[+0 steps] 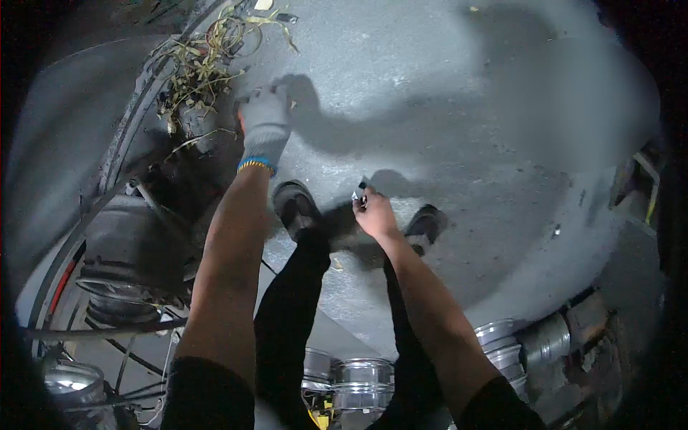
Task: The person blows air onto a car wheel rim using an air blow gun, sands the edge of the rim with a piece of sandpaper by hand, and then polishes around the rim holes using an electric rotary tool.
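My left hand (266, 117) wears a grey knit glove with a blue and yellow cuff. It is held out over the floor at the upper left, back towards me and fingers bent away. Something orange-red shows along its left edge; what lies under the fingers is hidden. Closer to my body, my bare right hand (375, 215) is closed around a small metal piece (355, 196) with a bright tip. A small black part shows beside its fingertips. The exact kind of this piece is too small to make out.
A dried, leafy plant (197, 79) lies left of the glove beside a curved rim. Below it stand a dark cylinder (122, 236) and hoses. Shiny metal wheel rims (363, 373) sit behind my legs, with more rims (502, 347) at the lower right. My shoes (295, 208) stand on grey floor.
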Demonstrator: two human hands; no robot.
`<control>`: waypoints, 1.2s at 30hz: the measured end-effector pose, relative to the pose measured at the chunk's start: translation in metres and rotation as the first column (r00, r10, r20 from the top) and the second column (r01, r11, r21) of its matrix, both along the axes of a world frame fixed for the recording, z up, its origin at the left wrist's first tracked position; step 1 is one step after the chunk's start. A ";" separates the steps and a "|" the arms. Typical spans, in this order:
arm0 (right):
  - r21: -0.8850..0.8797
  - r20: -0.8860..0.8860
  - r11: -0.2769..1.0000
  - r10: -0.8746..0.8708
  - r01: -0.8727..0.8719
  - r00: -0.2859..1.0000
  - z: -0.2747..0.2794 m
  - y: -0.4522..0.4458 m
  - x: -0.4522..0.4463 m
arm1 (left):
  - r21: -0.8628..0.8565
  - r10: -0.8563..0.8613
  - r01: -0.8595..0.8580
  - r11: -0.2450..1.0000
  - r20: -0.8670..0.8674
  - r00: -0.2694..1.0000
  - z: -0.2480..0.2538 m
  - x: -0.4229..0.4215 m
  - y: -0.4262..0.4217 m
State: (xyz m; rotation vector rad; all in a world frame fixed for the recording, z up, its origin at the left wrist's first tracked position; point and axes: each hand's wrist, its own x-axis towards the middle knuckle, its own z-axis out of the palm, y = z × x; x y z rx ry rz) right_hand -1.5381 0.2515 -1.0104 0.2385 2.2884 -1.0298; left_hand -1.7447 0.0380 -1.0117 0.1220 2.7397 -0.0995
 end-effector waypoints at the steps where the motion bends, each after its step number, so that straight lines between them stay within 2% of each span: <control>1: 0.005 0.138 0.997 -0.071 0.071 0.988 0.022 0.005 -0.004 | 0.059 0.174 -0.178 0.982 0.064 0.983 0.020 0.009 0.005; 2: 0.012 0.269 0.990 -0.138 0.140 0.953 0.045 0.008 -0.010 | 0.254 0.322 -0.326 0.911 0.056 0.945 0.023 0.033 0.006; 3: -0.078 0.320 0.963 -0.220 0.257 0.922 0.051 0.016 -0.001 | 0.435 0.458 -0.443 0.784 0.077 0.886 0.033 0.058 0.006; 4: -0.081 0.298 0.966 -0.212 0.246 0.931 0.076 0.021 -0.011 | 0.525 0.614 -0.696 0.490 0.359 0.703 0.074 0.070 0.016; 5: -0.210 0.473 0.839 -0.363 0.502 0.803 0.108 0.028 -0.017 | 0.490 0.623 -0.862 0.128 0.637 0.454 0.120 0.089 0.033; 6: -0.268 0.658 0.635 -0.428 0.724 0.619 0.144 0.035 -0.016 | 0.389 0.638 -0.920 -0.047 0.720 0.271 0.177 0.100 0.055; 7: -0.320 0.624 0.524 -0.511 0.790 0.591 0.172 0.032 -0.013 | 0.612 0.624 -0.789 0.055 0.596 0.506 0.204 0.130 0.064; 8: -0.335 0.617 0.543 -0.492 0.770 0.615 0.210 0.036 -0.015 | 0.560 0.528 -0.794 -0.236 0.760 0.379 0.241 0.150 0.077; 9: -0.348 0.603 0.545 -0.493 0.763 0.627 0.248 0.037 -0.025 | 0.733 0.459 -0.669 -0.128 0.641 0.615 0.266 0.171 0.081; 10: -0.354 0.609 0.547 -0.480 0.758 0.631 0.289 0.034 -0.024 | 0.731 0.476 -0.641 -0.235 0.662 0.580 0.302 0.189 0.091; 11: -0.503 0.628 0.492 -0.357 0.711 0.691 0.321 0.041 -0.021 | 0.729 0.500 -0.598 -0.333 0.674 0.543 0.334 0.206 0.105; 12: -0.543 0.599 0.510 -0.322 0.667 0.733 0.341 0.043 -0.014 | 0.645 0.436 -0.650 -0.402 0.759 0.484 0.344 0.229 0.110; 13: -0.515 0.689 0.431 -0.307 0.741 0.657 0.363 0.041 -0.009 | 0.878 0.652 -0.475 -0.059 0.394 0.647 0.383 0.231 0.118; 14: -0.541 0.646 0.499 -0.269 0.677 0.714 0.380 0.037 0.002 | 0.885 0.708 -0.465 -0.030 0.347 0.615 0.403 0.244 0.121; 15: -0.599 0.675 0.418 -0.194 0.683 0.712 0.386 0.040 0.014 | 0.802 0.673 -0.569 -0.182 0.523 0.523 0.417 0.256 0.128; 16: -0.535 0.672 0.443 -0.293 0.719 0.680 0.420 0.025 0.028 | 0.708 0.612 -0.617 -0.344 0.668 0.425 0.446 0.268 0.123; 18: -0.529 0.720 0.361 -0.288 0.768 0.631 0.419 0.025 0.062 | 0.670 0.691 -0.742 0.017 0.529 0.493 0.479 0.284 0.112; 20: -0.448 0.797 0.399 -0.227 0.800 0.560 0.429 0.016 0.089 | 0.705 0.723 -0.635 0.316 0.255 0.642 0.484 0.317 0.106; 21: -0.441 0.811 0.424 -0.188 0.791 0.554 0.431 0.008 0.103 | 0.552 0.691 -0.726 0.411 0.331 0.642 0.490 0.331 0.100; 24: -0.471 0.699 0.601 -0.191 0.645 0.689 0.429 -0.016 0.157 | 0.562 0.702 -0.698 0.445 0.265 0.661 0.497 0.388 0.084; 25: -0.428 0.695 0.636 -0.222 0.642 0.684 0.444 -0.028 0.168 | 0.615 0.702 -0.681 0.398 0.274 0.658 0.506 0.410 0.072; 26: -0.439 0.679 0.657 -0.204 0.613 0.705 0.437 -0.033 0.185 | 0.631 0.720 -0.679 0.375 0.263 0.642 0.515 0.433 0.063; 27: -0.492 0.701 0.651 -0.097 0.578 0.707 0.430 -0.040 0.203 | 0.720 0.770 -0.691 0.060 0.407 0.491 0.523 0.458 0.055; 28: -0.540 0.715 0.642 0.010 0.544 0.699 0.422 -0.045 0.219 | 0.737 0.748 -0.623 -0.261 0.563 0.352 0.526 0.485 0.047; 29: -0.633 0.714 0.633 0.253 0.446 0.653 0.420 -0.049 0.231 | 0.640 0.658 -0.550 -0.536 0.725 0.203 0.528 0.515 0.040; 30: -0.541 0.744 0.704 0.146 0.460 0.652 0.414 -0.064 0.261 | 0.722 0.780 -0.553 -0.417 0.596 0.190 0.530 0.546 0.031; 32: -0.385 0.734 0.862 0.070 0.330 0.675 0.432 -0.095 0.304 | 0.698 0.775 -0.462 -0.547 0.631 0.034 0.526 0.621 0.024; 34: -0.388 0.757 0.877 0.129 0.282 0.641 0.443 -0.121 0.342 | 0.739 0.855 -0.493 -0.459 0.518 -0.021 0.536 0.694 0.014; 36: -0.394 0.783 0.886 0.183 0.245 0.595 0.450 -0.147 0.376 | 0.664 0.938 -0.708 -0.241 0.346 0.004 0.527 0.765 0.020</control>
